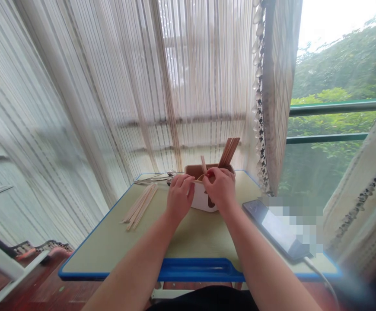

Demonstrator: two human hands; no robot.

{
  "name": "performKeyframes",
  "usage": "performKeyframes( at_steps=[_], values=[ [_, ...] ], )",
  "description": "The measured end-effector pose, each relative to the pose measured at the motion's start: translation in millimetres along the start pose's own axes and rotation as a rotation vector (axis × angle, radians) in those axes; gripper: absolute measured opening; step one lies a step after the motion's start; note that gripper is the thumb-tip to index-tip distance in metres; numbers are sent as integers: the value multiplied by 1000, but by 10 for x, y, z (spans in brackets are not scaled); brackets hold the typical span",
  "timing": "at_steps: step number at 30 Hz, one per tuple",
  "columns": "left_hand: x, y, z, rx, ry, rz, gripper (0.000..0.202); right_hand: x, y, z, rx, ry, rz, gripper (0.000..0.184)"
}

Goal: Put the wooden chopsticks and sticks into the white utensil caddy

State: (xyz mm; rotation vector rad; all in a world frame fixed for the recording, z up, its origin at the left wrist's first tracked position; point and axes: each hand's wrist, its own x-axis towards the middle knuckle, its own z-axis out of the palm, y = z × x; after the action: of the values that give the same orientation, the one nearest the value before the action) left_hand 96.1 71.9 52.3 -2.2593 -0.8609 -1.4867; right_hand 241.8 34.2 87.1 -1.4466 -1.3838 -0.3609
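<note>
A white utensil box with a brown inside stands at the back of the small table. My left hand is closed at its near left corner, with bent fingers over the rim and the thumb at the front wall. My right hand reaches over the front rim, its thumb and fingers pinched at a short upright length of pale chopsticks. Their lower ends are hidden. Dark brown chopsticks lean in a bunch in the box's right part. Pale chopsticks lie in a loose bundle left of my left hand.
Metal spoons lie along the back left edge of the table. A phone with a white cable rests on the right. Sheer curtains hang right behind the table, and a window with green rails is at right.
</note>
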Motion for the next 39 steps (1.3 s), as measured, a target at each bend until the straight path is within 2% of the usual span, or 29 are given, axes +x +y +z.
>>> performKeyframes(
  at_steps=[10, 28, 34, 39],
  values=[
    [8, 30, -46, 11, -9, 12, 37, -36, -48, 0, 29, -23, -50, 16],
    [-2, 53, -83, 35, -15, 3, 36, -77, -87, 5, 23, -50, -105, 19],
    [-5, 11, -118, 45, 41, -42, 34, -90, -91, 15, 15, 16, -94, 18],
    [-20, -39, -94, 50, 58, -72, 31, -105, -89, 40, 7, -2, -122, 15]
  ],
)
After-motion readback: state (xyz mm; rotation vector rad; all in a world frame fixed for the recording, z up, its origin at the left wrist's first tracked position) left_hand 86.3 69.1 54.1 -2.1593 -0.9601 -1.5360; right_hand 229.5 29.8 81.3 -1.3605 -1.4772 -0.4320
